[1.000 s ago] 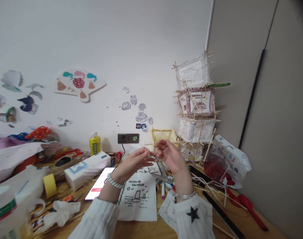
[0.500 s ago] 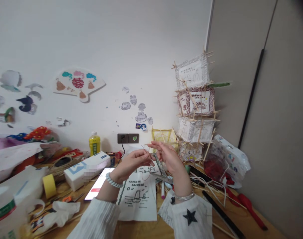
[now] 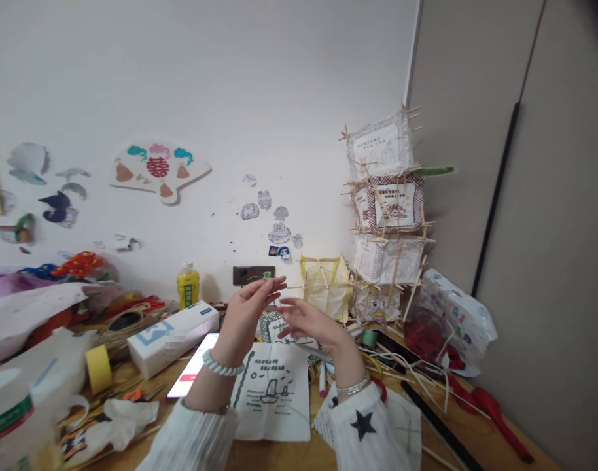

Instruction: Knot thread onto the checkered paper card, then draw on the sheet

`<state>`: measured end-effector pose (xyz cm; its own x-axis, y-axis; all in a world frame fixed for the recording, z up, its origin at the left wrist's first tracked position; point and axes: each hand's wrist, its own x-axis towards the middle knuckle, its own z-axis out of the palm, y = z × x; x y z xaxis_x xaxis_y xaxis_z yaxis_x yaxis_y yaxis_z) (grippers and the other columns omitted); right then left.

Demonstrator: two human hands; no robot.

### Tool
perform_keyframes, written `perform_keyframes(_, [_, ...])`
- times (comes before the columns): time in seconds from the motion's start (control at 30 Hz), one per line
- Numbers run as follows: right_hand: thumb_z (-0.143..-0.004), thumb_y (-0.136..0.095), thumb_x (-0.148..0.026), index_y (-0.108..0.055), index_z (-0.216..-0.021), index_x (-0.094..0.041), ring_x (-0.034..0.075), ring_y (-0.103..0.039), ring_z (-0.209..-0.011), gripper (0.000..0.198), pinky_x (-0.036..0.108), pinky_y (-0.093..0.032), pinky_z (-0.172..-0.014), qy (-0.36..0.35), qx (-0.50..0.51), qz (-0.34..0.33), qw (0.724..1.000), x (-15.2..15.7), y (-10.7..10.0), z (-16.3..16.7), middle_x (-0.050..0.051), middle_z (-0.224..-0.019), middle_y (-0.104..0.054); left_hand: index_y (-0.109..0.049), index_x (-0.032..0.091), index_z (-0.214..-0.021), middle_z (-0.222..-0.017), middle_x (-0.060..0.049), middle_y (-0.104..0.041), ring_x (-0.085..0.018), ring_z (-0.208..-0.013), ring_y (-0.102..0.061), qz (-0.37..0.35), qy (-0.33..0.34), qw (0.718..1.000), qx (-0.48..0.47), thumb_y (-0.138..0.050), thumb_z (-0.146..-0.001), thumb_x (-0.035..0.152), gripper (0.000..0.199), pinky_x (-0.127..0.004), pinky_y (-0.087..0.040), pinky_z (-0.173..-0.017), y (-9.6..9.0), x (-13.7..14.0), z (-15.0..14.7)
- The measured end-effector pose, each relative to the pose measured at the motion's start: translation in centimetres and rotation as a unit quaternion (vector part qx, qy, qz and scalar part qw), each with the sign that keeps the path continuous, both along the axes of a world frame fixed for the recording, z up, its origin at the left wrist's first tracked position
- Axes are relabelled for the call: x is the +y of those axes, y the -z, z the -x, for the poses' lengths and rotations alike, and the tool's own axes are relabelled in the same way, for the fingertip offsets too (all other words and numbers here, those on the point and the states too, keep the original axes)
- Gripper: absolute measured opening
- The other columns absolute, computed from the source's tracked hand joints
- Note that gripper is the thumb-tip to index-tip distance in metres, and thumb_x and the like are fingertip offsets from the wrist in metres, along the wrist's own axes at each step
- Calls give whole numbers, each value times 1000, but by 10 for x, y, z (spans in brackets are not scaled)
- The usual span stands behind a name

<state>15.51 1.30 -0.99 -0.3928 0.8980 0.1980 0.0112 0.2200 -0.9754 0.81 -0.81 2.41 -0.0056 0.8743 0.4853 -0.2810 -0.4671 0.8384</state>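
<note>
My left hand (image 3: 247, 311) is raised over the paper, its thumb and fingertips pinched on a thin thread (image 3: 275, 302). The thread looks reddish and hangs from the fingertips towards my other hand. Slightly lower and to the right, my right hand (image 3: 311, 322) has its fingers stretched out and apart, close to the thread. Whether a fingertip touches it, I cannot tell. Beneath both hands lies a white sheet (image 3: 272, 418) with a black sailing-boat drawing and writing. Scissors (image 3: 317, 352) lie partly behind my right wrist.
A tall stick-and-paper lantern stack (image 3: 394, 203) stands at the back right, beside a smaller yellow frame (image 3: 326, 291). On the left are a tissue box (image 3: 174, 337), yellow tape (image 3: 98, 367), a drink bottle (image 3: 188, 288) and a lit phone (image 3: 193, 379). Cables (image 3: 426, 366) tangle at right.
My left hand has risen and turned upward with the thread. My right hand has dropped lower and tilted left, its fingers spreading. The hands' fingertips have parted a little.
</note>
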Motion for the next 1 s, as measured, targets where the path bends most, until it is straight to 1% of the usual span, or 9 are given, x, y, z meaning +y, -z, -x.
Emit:
perform_keyframes(0.17, [-59,-66,-14,-58,-94,-23,16,-58,-64,37,24,-37,-49,365,-49,-137,919,18,7,-27,6,-82,-64,-69,15,-86,-92,-10,-68,-23,-91,-58,-16,-93,994,63,-61,-70,43,33,-30,-46,-71,-2,-6,0])
perform_keyframes(0.3, [-61,-62,-17,-57,-95,-18,12,-50,-47,34,25,-37,-44,291,-32,-88,952,14,1,-42,2,-72,-62,-71,16,-82,-91,-8,-68,-25,-92,-57,-36,-159,981,108,-60,-69,42,31,-30,-45,-74,-3,-7,1])
perform_keyframes(0.4, [-60,-60,-15,-60,-84,-15,13,-53,-55,25,26,-42,-52,220,-28,-115,968,8,-8,-36,2,-70,-60,-72,19,-77,-90,-7,-67,-25,-94,-56,-75,-204,964,150,-60,-70,40,26,-33,-41,-82,-2,-6,3])
perform_keyframes(0.53, [-63,-52,-12,-57,-81,-16,14,-54,-69,18,28,-43,-67,351,67,-206,911,-2,-23,-26,3,-81,-60,-72,22,-71,-90,-6,-68,-25,-102,-53,-116,-261,937,199,-59,-71,38,21,-37,-32,-94,-4,-9,5])
perform_keyframes(0.6, [-65,-54,-13,-55,-85,-17,14,-55,-76,20,29,-43,-73,291,66,-222,928,-10,-28,-24,4,-87,-59,-71,21,-71,-88,-6,-69,-24,-100,-55,-111,-243,940,210,-57,-72,37,22,-37,-33,-94,-6,-11,5])
perform_keyframes(0.67, [-65,-60,-16,-53,-95,-17,15,-56,-83,30,31,-42,-78,88,15,-172,981,-17,-27,-19,5,-92,-60,-71,18,-75,-87,-6,-69,-24,-92,-59,-90,-220,949,208,-55,-73,37,24,-35,-40,-86,-6,-13,3])
perform_keyframes(0.77, [-61,-68,-16,-45,-111,-18,17,-57,-88,54,32,-43,-78,-150,-46,-48,987,-19,-19,-6,6,-95,-61,-69,15,-78,-84,-7,-70,-22,-84,-61,-76,-222,951,202,-55,-72,38,27,-31,-44,-75,-4,-11,1])
perform_keyframes(0.87, [-62,-71,-20,-43,-114,-18,15,-59,-80,59,31,-43,-75,-222,-35,-4,974,-12,-9,8,3,-81,-62,-68,15,-75,-82,-7,-70,-21,-82,-60,-72,-237,949,195,-53,-73,39,28,-28,-44,-72,-2,-6,1])
perform_keyframes(1.0, [-67,-67,-30,-50,-105,-16,7,-42,-44,43,23,-38,-52,-195,-7,37,980,-6,-7,12,-9,-50,-44,-67,14,-73,-71,-5,-68,-18,-70,-59,-43,-258,940,217,-51,-73,41,31,-26,-42,-63,0,2,7])
